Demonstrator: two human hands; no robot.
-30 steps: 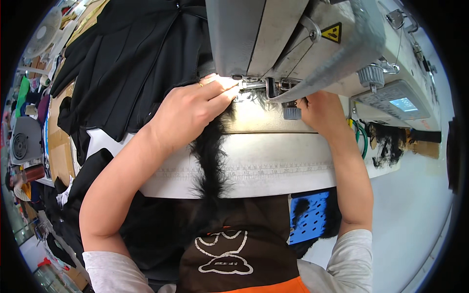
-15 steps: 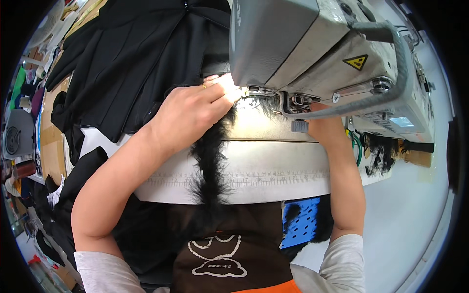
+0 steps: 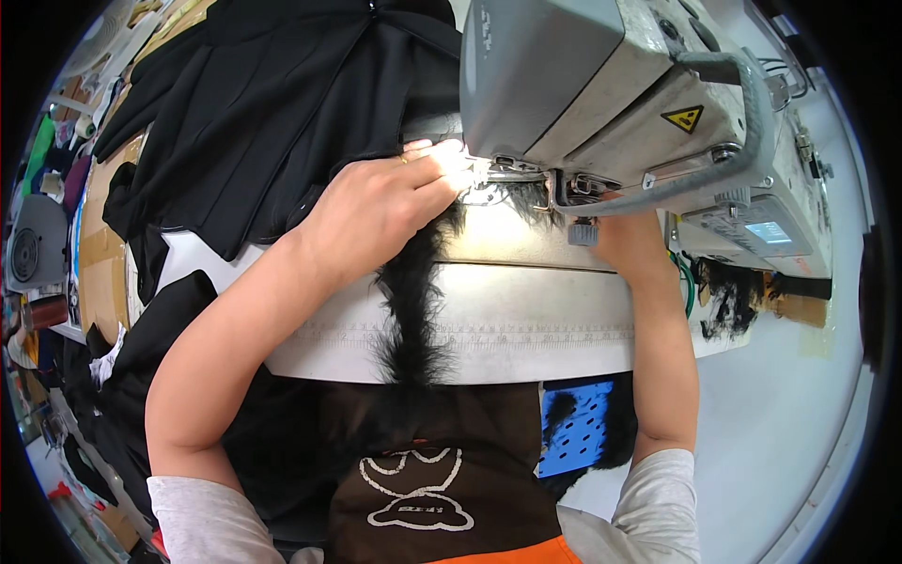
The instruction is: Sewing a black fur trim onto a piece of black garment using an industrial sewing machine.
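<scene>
Under the lit head of a grey sewing machine point(image 3: 564, 75), my left hand point(image 3: 381, 211) has its fingers pressed together on a fluffy black fur or feather trim point(image 3: 411, 310). The trim's tail hangs from beneath that hand across the pale machine bed. Bright glare washes out my left fingertips, close to the presser foot point(image 3: 512, 177). A black garment point(image 3: 272, 103) lies spread left of and beyond the hand, its edge near the fingers. My right hand point(image 3: 628, 242) reaches in behind the machine's front parts, which hide its fingers. More black fluff point(image 3: 531, 202) shows below the presser foot.
A ruler scale point(image 3: 489, 336) runs along the front of the machine bed. Grey-wrapped tubing point(image 3: 676, 193) arches in front of the machine head. Black fluff scraps point(image 3: 733, 296) lie at the right. Below the bed is a blue perforated panel point(image 3: 575, 428). Dark cloth point(image 3: 178, 329) lies at the left.
Everything at the machine appears a little farther right as the view shifts. My left hand keeps its hold on the trim, and my right hand stays behind the machine parts.
</scene>
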